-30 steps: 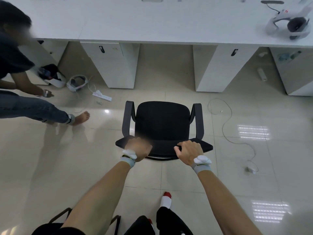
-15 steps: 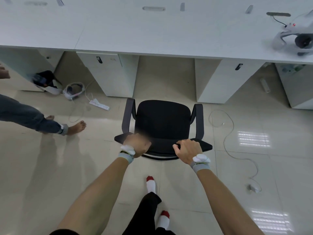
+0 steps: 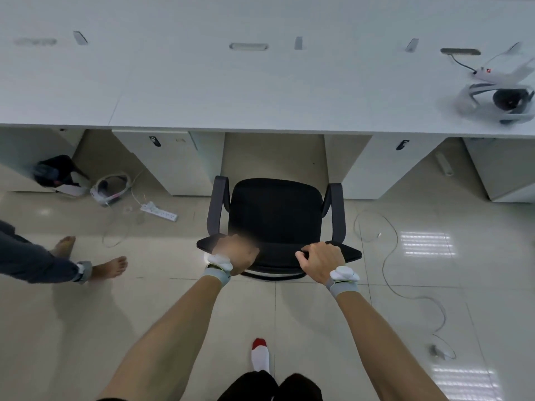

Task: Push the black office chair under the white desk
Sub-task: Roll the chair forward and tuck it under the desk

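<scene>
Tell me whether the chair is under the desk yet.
Not yet. The black office chair sits on open floor before the white desk; only its front nears the gap. Both hands, left hand and right hand, grip its backrest.

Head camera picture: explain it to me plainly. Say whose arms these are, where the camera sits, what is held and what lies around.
The camera is worn on a person's head and looks forward and down, so the two bare arms are their own. The left hand and right hand grip the top of the backrest of a black chair, which faces the gap under the white desk. A headset lies on the desk. On the floor lie a power strip and a loose cable. Another person's bare feet show at left.
</scene>
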